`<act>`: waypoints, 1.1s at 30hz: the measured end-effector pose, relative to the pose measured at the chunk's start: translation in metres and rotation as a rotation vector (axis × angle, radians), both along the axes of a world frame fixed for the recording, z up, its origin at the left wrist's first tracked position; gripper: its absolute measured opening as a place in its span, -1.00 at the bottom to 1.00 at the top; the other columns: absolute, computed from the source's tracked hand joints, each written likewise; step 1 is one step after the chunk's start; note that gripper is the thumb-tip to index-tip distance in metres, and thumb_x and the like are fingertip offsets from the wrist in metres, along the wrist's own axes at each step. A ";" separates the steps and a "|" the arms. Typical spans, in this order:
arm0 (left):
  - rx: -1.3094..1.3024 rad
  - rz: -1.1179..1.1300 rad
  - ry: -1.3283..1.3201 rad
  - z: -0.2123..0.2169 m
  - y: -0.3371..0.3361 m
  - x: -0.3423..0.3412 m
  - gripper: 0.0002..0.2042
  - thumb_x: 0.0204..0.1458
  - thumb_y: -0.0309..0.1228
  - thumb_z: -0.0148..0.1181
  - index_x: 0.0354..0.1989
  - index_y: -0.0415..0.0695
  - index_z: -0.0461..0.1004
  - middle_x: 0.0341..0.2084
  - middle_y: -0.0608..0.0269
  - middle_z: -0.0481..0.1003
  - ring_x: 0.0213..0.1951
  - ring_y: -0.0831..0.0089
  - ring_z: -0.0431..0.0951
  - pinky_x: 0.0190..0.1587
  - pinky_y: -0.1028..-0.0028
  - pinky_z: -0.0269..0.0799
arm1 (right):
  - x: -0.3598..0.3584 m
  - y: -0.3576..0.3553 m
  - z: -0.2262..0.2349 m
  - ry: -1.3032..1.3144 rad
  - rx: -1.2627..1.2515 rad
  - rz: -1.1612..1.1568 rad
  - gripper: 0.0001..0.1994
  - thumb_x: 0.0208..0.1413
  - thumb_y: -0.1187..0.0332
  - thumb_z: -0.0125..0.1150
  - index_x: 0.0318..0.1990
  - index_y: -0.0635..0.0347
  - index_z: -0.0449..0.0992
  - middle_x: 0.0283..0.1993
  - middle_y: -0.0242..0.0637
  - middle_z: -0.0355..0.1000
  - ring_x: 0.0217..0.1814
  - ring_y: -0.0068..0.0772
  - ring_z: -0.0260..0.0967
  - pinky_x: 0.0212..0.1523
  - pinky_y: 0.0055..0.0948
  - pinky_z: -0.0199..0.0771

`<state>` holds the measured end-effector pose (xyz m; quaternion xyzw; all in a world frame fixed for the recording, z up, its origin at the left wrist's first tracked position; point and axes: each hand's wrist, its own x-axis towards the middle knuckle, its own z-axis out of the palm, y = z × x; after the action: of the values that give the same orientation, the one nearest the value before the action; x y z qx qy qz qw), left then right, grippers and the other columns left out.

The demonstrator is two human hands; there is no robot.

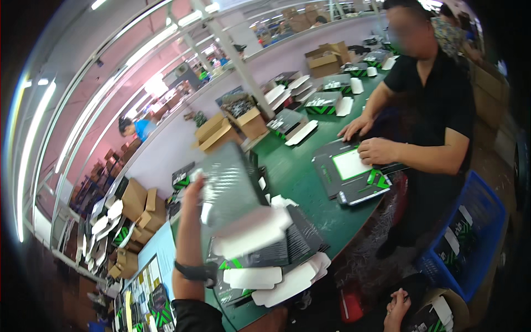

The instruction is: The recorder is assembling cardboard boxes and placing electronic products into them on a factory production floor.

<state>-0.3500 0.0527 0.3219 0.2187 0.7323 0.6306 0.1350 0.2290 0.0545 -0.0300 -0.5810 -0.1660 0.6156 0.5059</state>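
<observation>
My left hand point(193, 191) is raised over the green table point(310, 199), with a black watch on its wrist. It grips the left edge of a flat grey-black carton point(235, 185) with white flaps, which is blurred by motion. Below that carton lies a loose stack of flattened cartons point(276, 257) of the same kind, their white flaps sticking out toward me. My right hand point(397, 309) is low at the bottom right, next to an open cardboard box point(442, 315). It is small and dim, and nothing shows in it.
A person in a black shirt point(442, 105) stands at the table's right side with both hands on a flat carton point(348, 169). A blue crate point(470, 238) with cartons sits by that person's legs. Cardboard boxes point(251, 122) and more cartons line the table's far side.
</observation>
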 end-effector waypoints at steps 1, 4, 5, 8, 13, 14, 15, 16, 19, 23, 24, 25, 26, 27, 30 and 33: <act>0.039 -0.034 -0.009 0.007 -0.012 -0.042 -0.61 0.22 -0.01 0.16 -0.13 -0.13 0.55 -0.30 0.35 0.55 -0.28 0.50 0.53 -0.17 0.48 0.42 | -0.002 -0.002 -0.003 0.012 0.004 -0.015 -0.78 0.34 0.26 0.14 -0.38 0.05 0.35 -0.48 -0.43 0.35 -0.74 -0.76 -0.03 -0.76 -0.64 -0.11; 0.042 -0.027 -0.065 0.018 -0.039 -0.109 -0.60 0.26 -0.01 0.10 -0.12 -0.16 0.55 -0.23 0.26 0.60 -0.28 0.44 0.58 -0.22 0.43 0.49 | -0.003 -0.007 -0.009 -0.074 0.012 0.082 -0.77 0.35 0.29 0.13 -0.38 0.08 0.34 -0.50 -0.40 0.35 -0.75 -0.76 -0.03 -0.76 -0.63 -0.13; 0.005 -0.038 -0.043 0.021 -0.066 -0.148 -0.59 0.26 -0.01 0.09 -0.13 -0.16 0.55 -0.22 0.23 0.61 -0.29 0.43 0.59 -0.24 0.39 0.51 | -0.004 -0.005 -0.007 -0.079 -0.013 0.117 -0.77 0.34 0.30 0.12 -0.39 0.08 0.33 -0.51 -0.39 0.35 -0.75 -0.76 -0.04 -0.76 -0.63 -0.14; 0.074 -0.027 -0.171 -0.008 -0.067 -0.172 -0.64 0.24 -0.06 0.13 -0.14 -0.16 0.53 -0.20 0.17 0.59 -0.28 0.36 0.59 -0.27 0.30 0.54 | 0.005 -0.008 -0.003 -0.151 -0.072 0.108 -0.78 0.34 0.32 0.11 -0.39 0.09 0.33 -0.51 -0.38 0.36 -0.75 -0.76 -0.04 -0.76 -0.63 -0.15; -0.098 0.204 -0.232 -0.072 -0.084 -0.240 -0.71 0.05 -0.31 0.36 -0.11 -0.14 0.48 -0.17 0.07 0.52 -0.23 0.18 0.56 -0.27 0.14 0.54 | 0.000 0.007 0.000 -0.254 -0.163 0.153 -0.77 0.29 0.37 0.12 -0.45 0.12 0.34 -0.54 -0.35 0.39 -0.74 -0.73 0.03 -0.77 -0.62 -0.12; -0.116 0.160 -0.227 -0.092 -0.088 -0.255 -0.69 0.00 -0.36 0.40 -0.12 -0.14 0.47 -0.16 0.07 0.51 -0.24 0.17 0.55 -0.28 0.13 0.52 | -0.005 0.010 -0.004 -0.244 -0.149 0.159 -0.77 0.29 0.37 0.12 -0.45 0.12 0.34 -0.54 -0.35 0.39 -0.74 -0.73 0.03 -0.77 -0.62 -0.12; -0.257 0.144 -0.201 -0.117 -0.063 -0.253 -0.70 -0.02 -0.38 0.40 -0.13 -0.14 0.48 -0.15 0.07 0.51 -0.21 0.17 0.54 -0.29 0.10 0.50 | -0.004 0.007 -0.011 -0.352 -0.105 0.194 -0.76 0.28 0.38 0.13 -0.47 0.16 0.37 -0.53 -0.34 0.40 -0.70 -0.68 0.12 -0.72 -0.58 0.01; -0.393 0.126 -0.167 -0.138 -0.037 -0.247 -0.70 -0.04 -0.39 0.39 -0.14 -0.14 0.48 -0.13 0.07 0.50 -0.19 0.17 0.53 -0.30 0.08 0.48 | -0.002 0.003 -0.020 -0.458 -0.061 0.227 -0.75 0.28 0.38 0.13 -0.49 0.19 0.40 -0.53 -0.32 0.42 -0.66 -0.63 0.21 -0.68 -0.55 0.14; -0.436 -0.074 -0.354 -0.161 -0.037 -0.273 -0.60 -0.01 -0.44 0.27 0.05 -0.12 0.42 0.10 -0.05 0.36 0.10 -0.05 0.40 -0.05 -0.20 0.44 | -0.012 0.008 -0.038 -0.557 0.302 0.309 -0.74 0.26 0.38 0.15 -0.49 0.28 0.45 -0.54 -0.29 0.43 -0.53 -0.52 0.37 -0.49 -0.44 0.36; -0.445 -0.164 -0.343 -0.192 0.026 -0.231 -0.39 0.12 -0.42 0.21 0.35 -0.14 0.16 0.29 -0.17 0.21 0.20 -0.21 0.32 0.12 -0.41 0.25 | -0.004 -0.014 -0.025 -0.732 0.337 0.448 -0.72 0.31 0.27 0.17 -0.45 0.19 0.53 -0.46 -0.37 0.49 -0.34 -0.48 0.41 -0.19 -0.43 0.43; -0.434 -0.185 -0.347 -0.188 0.040 -0.220 -0.39 0.12 -0.42 0.21 0.35 -0.14 0.16 0.29 -0.17 0.21 0.20 -0.21 0.32 0.12 -0.41 0.25 | -0.003 -0.017 -0.039 -0.746 0.341 0.428 -0.72 0.31 0.27 0.17 -0.45 0.19 0.53 -0.46 -0.37 0.49 -0.34 -0.48 0.41 -0.19 -0.43 0.43; -0.343 -0.105 -0.311 -0.185 0.053 -0.208 -0.31 0.14 -0.44 0.21 0.42 -0.08 0.01 0.32 -0.17 0.18 0.23 -0.21 0.30 0.13 -0.41 0.25 | 0.000 -0.020 -0.051 -0.669 0.308 0.408 -0.71 0.31 0.27 0.17 -0.45 0.19 0.53 -0.46 -0.39 0.48 -0.35 -0.49 0.41 -0.20 -0.43 0.43; -0.248 -0.004 -0.274 -0.185 0.052 -0.206 -0.23 0.17 -0.45 0.20 0.48 -0.03 -0.13 0.35 -0.16 0.15 0.26 -0.20 0.28 0.13 -0.41 0.25 | 0.001 -0.016 -0.054 -0.584 0.284 0.405 -0.71 0.31 0.27 0.18 -0.46 0.20 0.53 -0.46 -0.41 0.47 -0.35 -0.50 0.40 -0.21 -0.42 0.43; -0.124 -0.044 -0.303 -0.185 0.051 -0.212 -0.13 0.17 -0.48 0.22 0.51 0.06 -0.28 0.35 -0.15 0.16 0.25 -0.20 0.29 0.11 -0.37 0.30 | 0.002 -0.014 -0.057 -0.544 0.265 0.408 -0.72 0.30 0.27 0.18 -0.45 0.19 0.53 -0.45 -0.41 0.48 -0.35 -0.51 0.40 -0.22 -0.43 0.42; 0.059 -0.034 -0.407 -0.178 0.063 -0.189 -0.26 0.20 -0.46 0.17 0.48 0.01 -0.13 0.23 0.01 0.25 0.24 -0.15 0.31 0.07 -0.14 0.42 | -0.011 -0.014 -0.016 -0.611 0.229 0.454 -0.73 0.32 0.24 0.16 -0.41 0.18 0.54 -0.44 -0.39 0.49 -0.33 -0.52 0.41 -0.21 -0.44 0.42; -0.001 -0.119 -0.371 -0.180 0.036 -0.207 -0.28 0.18 -0.47 0.20 0.46 0.01 -0.05 0.06 0.05 0.40 0.05 0.06 0.48 -0.01 -0.03 0.49 | -0.024 0.002 -0.031 -0.603 0.224 0.428 -0.71 0.30 0.26 0.15 -0.43 0.23 0.51 -0.54 -0.36 0.41 -0.46 -0.52 0.37 -0.38 -0.43 0.39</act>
<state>-0.5575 0.0891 0.1422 0.1418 0.6811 0.6504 0.3049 0.2053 0.0564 -0.0609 -0.6293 -0.4909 0.4871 0.3546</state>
